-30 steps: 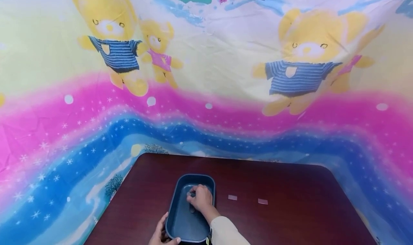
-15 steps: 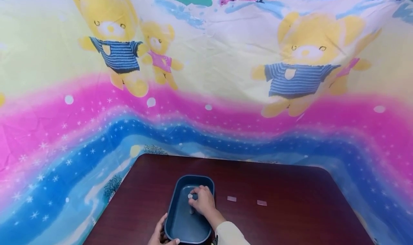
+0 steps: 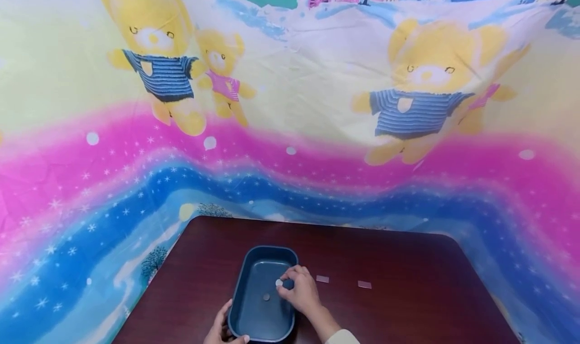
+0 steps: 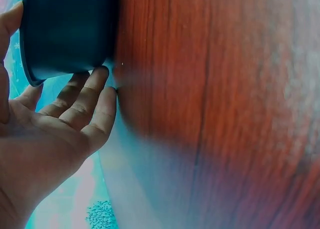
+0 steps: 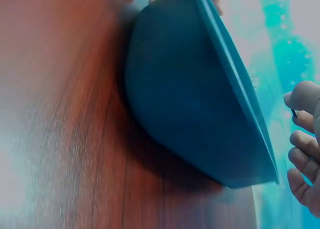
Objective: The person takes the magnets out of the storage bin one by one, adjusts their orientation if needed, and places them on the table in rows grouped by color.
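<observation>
A dark blue-grey rectangular container (image 3: pixel 240 278) with rounded corners stands on the table. My left hand (image 3: pixel 221 329) grips its near left corner, thumb at the rim; in the left wrist view that hand's fingers (image 4: pixel 82 101) touch the outer wall. A small silvery coin (image 3: pixel 266 297) lies flat on the container's floor. Over the container's right rim, my right hand (image 3: pixel 301 288) pinches another pale coin (image 3: pixel 279 283) between thumb and forefinger. The right wrist view shows the pinched coin (image 5: pixel 294 113) edge-on as a thin dark sliver, apart from the container wall.
Two small, clear pinkish rectangles (image 3: pixel 322 279) (image 3: pixel 364 285) lie side by side on the table, right of the container. The dark red-brown table (image 3: pixel 408 263) has rounded far corners. A printed bear curtain (image 3: pixel 290 107) hangs behind it.
My right hand has risen from the container's floor and moved right with a coin pinched in it. The other coin, partly covered before, now shows fully. My left hand keeps its grip.
</observation>
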### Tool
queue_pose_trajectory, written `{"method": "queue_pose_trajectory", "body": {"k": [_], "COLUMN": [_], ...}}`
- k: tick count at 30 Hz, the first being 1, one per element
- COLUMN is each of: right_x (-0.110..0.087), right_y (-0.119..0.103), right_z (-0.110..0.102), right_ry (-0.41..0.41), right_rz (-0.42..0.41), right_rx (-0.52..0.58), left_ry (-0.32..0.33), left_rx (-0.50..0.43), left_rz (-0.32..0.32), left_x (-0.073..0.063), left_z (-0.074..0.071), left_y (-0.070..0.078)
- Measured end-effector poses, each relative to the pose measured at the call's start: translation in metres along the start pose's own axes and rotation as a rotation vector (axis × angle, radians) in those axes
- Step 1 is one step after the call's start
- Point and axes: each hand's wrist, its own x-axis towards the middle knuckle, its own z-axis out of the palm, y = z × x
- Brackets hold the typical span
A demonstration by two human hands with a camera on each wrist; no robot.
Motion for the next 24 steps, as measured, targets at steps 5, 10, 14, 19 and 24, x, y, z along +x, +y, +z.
{"method": "queue_pose_trajectory", "body": {"k": [5, 10, 14, 19, 24], "right_x": [-0.007, -0.014, -0.021, -0.030, -0.041], "right_y": [0.011, 0.020, 0.026, 0.035, 0.044], "right_z": [-0.013, -0.024, -0.031, -0.035, -0.040], "right_ry": [-0.005, -0.006, 0.008, 0.046, 0.077], "right_rz": [0.016, 0.020, 0.004, -0.033, -0.029], "right_rx": [0.083, 0.085, 0.074, 0.053, 0.054], "left_ry": [-0.018, -0.016, -0.009, -0.003, 0.010], "left_rx": [0.009, 0.031, 0.042, 0.063, 0.077], "left_rz": [-0.010, -0.007, -0.014, -0.026, -0.037], "left_x": [-0.001, -0.001, -0.001, -0.001, -0.002], "left_z": [-0.002, -0.002, -0.002, -0.002, 0.000], "left_y": [0.002, 0.004, 0.004, 0.006, 0.007]}}
